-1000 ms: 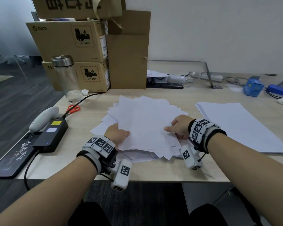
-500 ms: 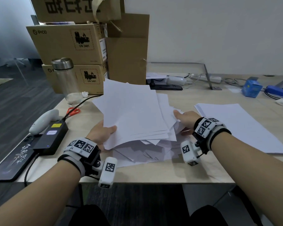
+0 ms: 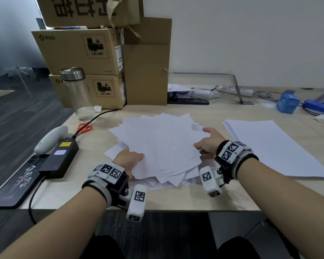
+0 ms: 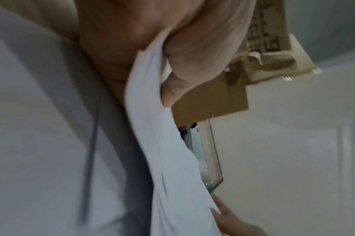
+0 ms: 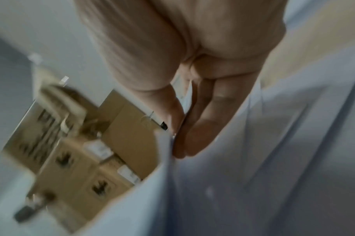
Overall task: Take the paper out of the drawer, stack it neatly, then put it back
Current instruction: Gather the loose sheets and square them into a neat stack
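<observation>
A loose, fanned-out pile of white paper [image 3: 161,146] lies in the middle of the wooden desk [image 3: 176,199]. My left hand [image 3: 129,159] grips the pile's near left edge, with the thumb on top of the sheets [image 4: 152,111] and the fingers hidden beneath. My right hand [image 3: 208,143] holds the pile's right edge, and the paper [image 5: 253,159] sits pinched between the thumb and nearly straight fingers. The top sheaf lies low over the sheets under it. A second, neat stack of paper [image 3: 275,146] sits at the right. No drawer is in view.
Cardboard boxes [image 3: 82,53] stand stacked at the back left, with a glass bottle [image 3: 77,94] in front. Orange scissors [image 3: 84,128], a white controller [image 3: 51,139], a black power brick [image 3: 58,157] and a dark tablet [image 3: 13,186] line the left side. A blue box [image 3: 287,103] and cables sit back right.
Half a second ago both hands held a sheaf of sheets raised and tilted up. It has since come down nearly flat onto the pile, with both hands still on its edges.
</observation>
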